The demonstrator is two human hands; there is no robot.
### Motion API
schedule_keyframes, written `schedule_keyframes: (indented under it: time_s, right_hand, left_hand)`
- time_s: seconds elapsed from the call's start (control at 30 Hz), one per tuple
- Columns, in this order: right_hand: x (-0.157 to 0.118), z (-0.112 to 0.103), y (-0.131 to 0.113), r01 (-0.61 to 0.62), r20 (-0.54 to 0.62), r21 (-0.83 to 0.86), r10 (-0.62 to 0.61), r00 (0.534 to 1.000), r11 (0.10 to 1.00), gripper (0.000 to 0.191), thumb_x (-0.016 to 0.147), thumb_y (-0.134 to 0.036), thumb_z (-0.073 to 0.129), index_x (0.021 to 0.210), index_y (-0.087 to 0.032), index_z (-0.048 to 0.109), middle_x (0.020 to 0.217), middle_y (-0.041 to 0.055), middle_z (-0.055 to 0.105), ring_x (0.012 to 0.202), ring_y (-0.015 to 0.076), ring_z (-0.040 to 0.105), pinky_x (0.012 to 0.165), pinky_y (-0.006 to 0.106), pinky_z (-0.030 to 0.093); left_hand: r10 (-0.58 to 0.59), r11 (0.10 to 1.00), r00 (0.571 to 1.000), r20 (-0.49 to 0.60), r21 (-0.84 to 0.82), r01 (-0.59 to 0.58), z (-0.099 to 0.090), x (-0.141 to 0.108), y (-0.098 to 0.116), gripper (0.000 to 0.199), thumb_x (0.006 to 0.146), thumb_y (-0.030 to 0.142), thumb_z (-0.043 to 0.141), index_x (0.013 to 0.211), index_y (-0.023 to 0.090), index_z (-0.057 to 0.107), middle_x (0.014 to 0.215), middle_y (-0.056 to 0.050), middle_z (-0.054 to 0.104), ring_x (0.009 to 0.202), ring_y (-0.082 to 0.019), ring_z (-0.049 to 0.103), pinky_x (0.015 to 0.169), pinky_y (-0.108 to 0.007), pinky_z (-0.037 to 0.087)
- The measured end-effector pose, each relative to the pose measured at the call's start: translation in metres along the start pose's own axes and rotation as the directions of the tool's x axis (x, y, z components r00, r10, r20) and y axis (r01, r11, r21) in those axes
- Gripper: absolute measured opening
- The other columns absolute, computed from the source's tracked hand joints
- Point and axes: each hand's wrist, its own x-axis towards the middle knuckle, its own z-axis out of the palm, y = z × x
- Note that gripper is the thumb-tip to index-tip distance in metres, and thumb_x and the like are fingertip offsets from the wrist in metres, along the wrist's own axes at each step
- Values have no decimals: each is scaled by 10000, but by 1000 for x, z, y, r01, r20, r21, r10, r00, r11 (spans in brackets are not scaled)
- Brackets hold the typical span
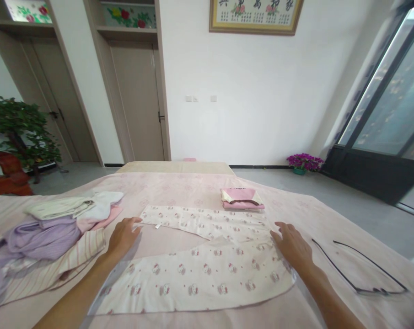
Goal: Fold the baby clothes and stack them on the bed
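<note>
Pale pants with a printed kitten pattern [207,269] lie spread on the pink bedspread, legs toward the left and waist toward the right. My left hand [124,235] is at the cuff of the far leg, thumb and forefinger apart, fingertips at the fabric's edge. At the waist end, my right hand [291,242] has its thumb and forefinger apart beside the cloth. A small white tag [158,226] shows near the far leg's cuff. Behind the pants sits a folded pink garment [243,199].
A loose pile of clothes [44,237] lies on the left. Black-framed glasses [357,288] rest on the bedspread [179,187] at right. Beyond are a potted plant [18,132], purple flowers [304,162] and closed doors [138,100].
</note>
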Motion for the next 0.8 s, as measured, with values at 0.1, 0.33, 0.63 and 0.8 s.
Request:
schedule_keyframes:
  time_s: [0.1,0.33,0.63,0.8]
  right_hand:
    - [-27,-13,-15,158,-67,-7,-158,985,987,345,885,-397,413,1140,-239,582,1095,77,613,1045,267,564,842,391,445]
    - [-70,-44,-52,290,351,442,-461,815,849,195,724,-281,595,909,-254,651,940,16,651,864,188,582,767,273,447]
    - [-94,-47,-65,488,310,422,-628,714,764,380,570,-80,457,863,-237,640,904,1,645,886,180,563,827,289,396]
    - [-91,-50,-62,416,352,486,-607,712,769,366,530,-55,405,707,-229,674,766,-20,668,794,152,598,748,242,415]
  left_hand:
    - [104,995,992,73,-13,-103,-10,-36,-11,281,855,384,462,973,234,668,1041,-57,668,1007,-240,604,914,-325,426]
    - [45,998,986,161,27,-50,-33,-90,-24,344,771,575,533,834,252,634,860,-44,653,873,-251,600,794,-325,430]
    - [116,963,920,375,-268,-12,-59,-90,-33,316,796,536,459,782,224,507,737,20,588,734,-183,549,653,-243,393]
    - [81,933,803,591,-328,147,-74,-97,-44,359,806,569,465,897,233,555,740,37,588,710,-182,571,603,-233,394]
